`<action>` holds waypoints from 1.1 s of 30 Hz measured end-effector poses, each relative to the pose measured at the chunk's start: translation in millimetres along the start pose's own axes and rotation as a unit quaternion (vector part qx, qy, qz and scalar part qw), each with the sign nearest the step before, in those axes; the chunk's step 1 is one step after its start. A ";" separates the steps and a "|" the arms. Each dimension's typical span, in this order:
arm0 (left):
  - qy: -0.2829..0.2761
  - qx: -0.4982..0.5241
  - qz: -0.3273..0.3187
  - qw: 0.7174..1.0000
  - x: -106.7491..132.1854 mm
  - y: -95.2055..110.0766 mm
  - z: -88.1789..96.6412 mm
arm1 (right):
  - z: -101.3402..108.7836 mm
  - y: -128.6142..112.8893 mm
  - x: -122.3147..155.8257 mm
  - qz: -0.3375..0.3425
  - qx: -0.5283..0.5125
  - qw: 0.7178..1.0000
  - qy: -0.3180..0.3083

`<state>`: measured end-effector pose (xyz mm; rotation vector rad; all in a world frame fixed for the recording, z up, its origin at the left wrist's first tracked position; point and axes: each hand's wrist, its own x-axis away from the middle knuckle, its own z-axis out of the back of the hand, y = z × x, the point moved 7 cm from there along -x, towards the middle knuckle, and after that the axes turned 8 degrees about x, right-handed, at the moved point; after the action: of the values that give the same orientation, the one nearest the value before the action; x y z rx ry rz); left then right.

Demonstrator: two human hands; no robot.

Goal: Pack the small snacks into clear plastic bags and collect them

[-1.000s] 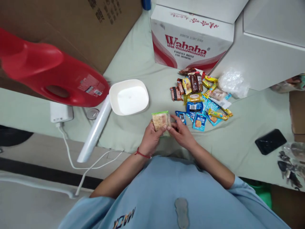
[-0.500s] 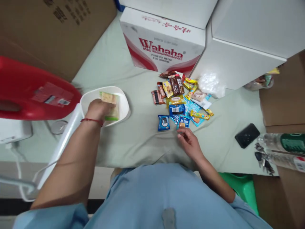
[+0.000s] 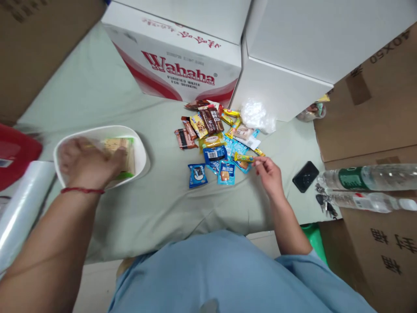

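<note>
My left hand [image 3: 94, 163] reaches into a white plastic tub [image 3: 146, 161], slightly blurred, its thumb and fingers spread apart. Inside, green-edged packets of crackers [image 3: 125, 154] lie beside and partly under the thumb. Over at the snack pile, my right hand [image 3: 269, 174] pinches the end of a narrow yellow snack packet [image 3: 243, 157]. That packet rests across a light-blue packet. Close by lie a blue fish tofu packet [image 3: 226, 173] and a dark-blue packet [image 3: 197, 175]. Brown wrapped snacks [image 3: 211, 121] sit farther back in the pile.
Behind the pile stand a Wahaha water carton [image 3: 182, 71] and white boxes [image 3: 273, 87], with a crumpled clear plastic bag [image 3: 256, 115] in front. To the right are a black phone [image 3: 305, 176], keys and clear bottles [image 3: 374, 177]. A red container [image 3: 16, 152] and a plastic film roll [image 3: 26, 208] are at left.
My left hand has loosened from the cracker packet and spread toward the tub's left side. My right hand has shifted right, from the fish tofu packet to the yellow packet. The view has swung right.
</note>
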<state>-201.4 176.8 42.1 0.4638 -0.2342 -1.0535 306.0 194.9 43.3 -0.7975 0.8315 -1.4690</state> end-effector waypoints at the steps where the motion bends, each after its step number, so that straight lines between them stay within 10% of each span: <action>1: 0.051 0.006 0.019 0.998 8.6 3.0 14.3 | 9.8 0.7 -15.7 0.006 0.007 1.000 0.026; 5: 0.171 0.090 -0.102 0.976 68.4 47.7 52.9 | 38.3 -2.0 -79.0 0.051 0.090 0.986 0.133; 11: 0.042 0.142 -0.202 0.968 148.1 60.7 14.7 | 37.6 -36.2 -142.6 0.162 0.211 0.934 0.239; 21: -0.054 0.191 -0.192 0.961 167.2 41.9 -19.7 | -39.0 -88.0 -213.2 0.246 0.368 0.895 0.060; 28: -0.086 0.298 -0.116 0.943 161.1 56.7 -23.2 | 18.1 -93.6 -165.5 0.212 0.036 0.967 0.136; 33: -0.229 0.463 0.011 0.856 159.8 79.5 -56.5 | -3.1 -56.9 -79.4 0.022 -0.276 0.961 -0.012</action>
<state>-39.8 83.8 24.7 1.0642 -1.2039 -0.9657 278.9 276.3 90.1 -1.1971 1.2577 -1.1915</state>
